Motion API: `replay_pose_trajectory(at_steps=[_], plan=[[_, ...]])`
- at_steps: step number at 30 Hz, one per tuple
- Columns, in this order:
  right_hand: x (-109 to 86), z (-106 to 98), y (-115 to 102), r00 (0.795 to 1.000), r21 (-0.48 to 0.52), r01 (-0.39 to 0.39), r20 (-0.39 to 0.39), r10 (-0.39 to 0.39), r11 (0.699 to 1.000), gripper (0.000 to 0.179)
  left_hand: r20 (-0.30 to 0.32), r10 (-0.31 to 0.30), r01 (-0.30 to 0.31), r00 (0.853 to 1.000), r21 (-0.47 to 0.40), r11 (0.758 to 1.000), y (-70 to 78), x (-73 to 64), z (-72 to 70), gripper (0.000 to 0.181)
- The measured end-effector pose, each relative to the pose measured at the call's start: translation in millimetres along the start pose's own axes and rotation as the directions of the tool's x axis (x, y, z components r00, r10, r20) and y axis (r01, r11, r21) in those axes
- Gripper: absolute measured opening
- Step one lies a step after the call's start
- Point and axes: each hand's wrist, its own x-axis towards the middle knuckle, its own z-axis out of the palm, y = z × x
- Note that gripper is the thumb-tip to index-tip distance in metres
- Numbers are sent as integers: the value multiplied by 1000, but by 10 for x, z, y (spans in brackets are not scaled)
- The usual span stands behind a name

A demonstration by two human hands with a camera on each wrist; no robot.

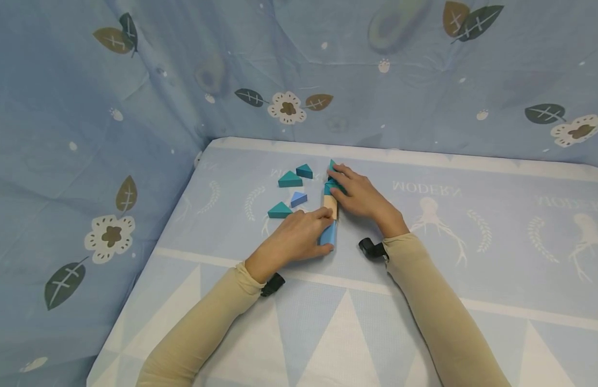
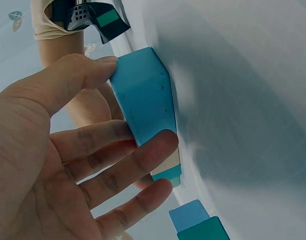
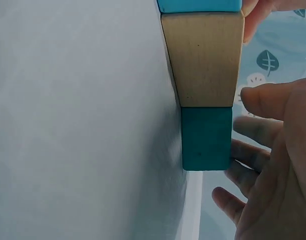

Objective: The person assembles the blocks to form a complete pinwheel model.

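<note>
A row of blocks runs away from me on the table. At its near end is a blue block [image 1: 328,236], then a pale wooden block [image 3: 203,60], then a teal block [image 3: 207,139]. My left hand [image 1: 301,235] grips the blue block, its thumb at the near end and fingers along the side. My right hand [image 1: 360,194] lies along the right of the row's far end, fingers loosely bent. In the right wrist view its fingertips are right at the teal block's side and its thumb stands apart. A teal triangular block [image 1: 332,164] shows beyond its fingertips.
Left of the row lie loose triangular blocks: a teal one [image 1: 290,180], a smaller dark teal one [image 1: 304,171], a blue one [image 1: 299,200] and another teal one [image 1: 280,211] near my left hand. A patterned cloth [image 1: 347,80] hangs behind the table [image 1: 473,279].
</note>
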Motion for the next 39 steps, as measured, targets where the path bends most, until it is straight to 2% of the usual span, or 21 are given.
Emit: replay_pose_trajectory(at_steps=[4,8,18,39], plan=[[-7,6,11,999,-11,-33,-19,33,999,56,2,4,-4,1000,0,1000,6,6,0,58],[-18,-6,19,998,-22,-56,-1,56,998,54,1,6,-6,1000,-1,1000,11,13,1,58],[-9,3,16,1000,-21,-2,5,2,1000,53,6,10,-10,1000,20,1000,2,19,11,57],[-26,-3,-48,1000,-18,22,3,-22,1000,53,-4,12,-12,1000,24,1000,-7,2,1,57]])
